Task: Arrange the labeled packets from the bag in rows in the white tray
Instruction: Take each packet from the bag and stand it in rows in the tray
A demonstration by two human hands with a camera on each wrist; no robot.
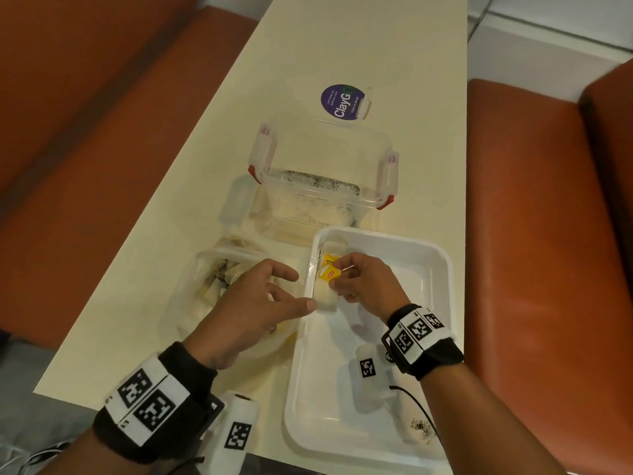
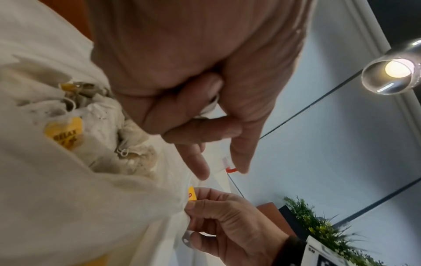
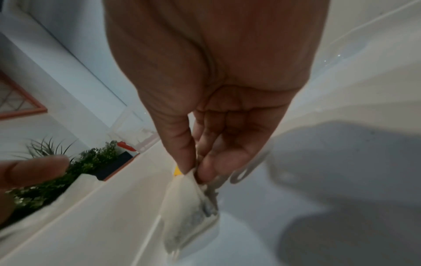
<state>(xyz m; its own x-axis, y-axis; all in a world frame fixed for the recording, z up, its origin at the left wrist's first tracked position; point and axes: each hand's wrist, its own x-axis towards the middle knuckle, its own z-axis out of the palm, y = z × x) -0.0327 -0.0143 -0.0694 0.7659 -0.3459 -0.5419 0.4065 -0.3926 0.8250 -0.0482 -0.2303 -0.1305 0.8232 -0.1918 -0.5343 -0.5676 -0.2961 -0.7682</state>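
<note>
Café booth: orange bench seats (image 1: 534, 214), long table (image 1: 342, 46).

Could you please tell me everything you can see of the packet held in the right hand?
The packet is a small, off-white, soft paper pouch with darker contents showing through and a yellow tag at its top. The right hand pinches its upper end; it hangs over the white tray near the tray's left wall, the left hand's fingertip beside it.

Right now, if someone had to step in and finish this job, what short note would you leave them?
Right hand: pinches a packet with its yellow tag at the tray's far left corner.
Left hand: open, fingertip by that packet, holding nothing.
Done: one packet seems to lie in that corner already.
Left: set this one down beside it, then bring over the many packets still in the bag, in rows.
</note>
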